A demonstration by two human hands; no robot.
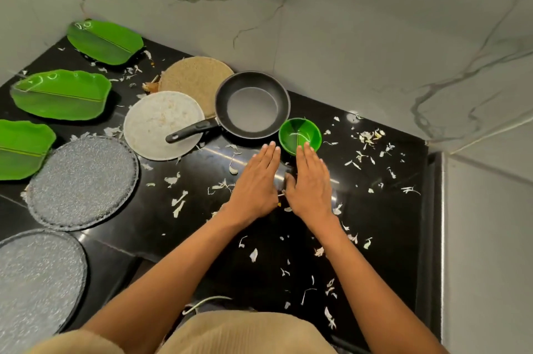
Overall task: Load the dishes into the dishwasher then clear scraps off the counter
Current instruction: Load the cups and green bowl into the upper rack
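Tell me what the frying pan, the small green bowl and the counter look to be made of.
Frying pan: apparently metal with a dark matte non-stick coating; black handle looks plastic.
Small green bowl: probably plastic, judging by its bright uniform colour and glossy highlights.
Counter: likely polished black stone, as it gives mirror-like reflections of light.

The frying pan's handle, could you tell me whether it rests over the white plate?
Yes, the frying pan's handle lies across the white plate, pointing away from the green bowl.

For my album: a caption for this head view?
Both hands, left and right, flat on a scrap-strewn black counter beside a green bowl and frying pan.
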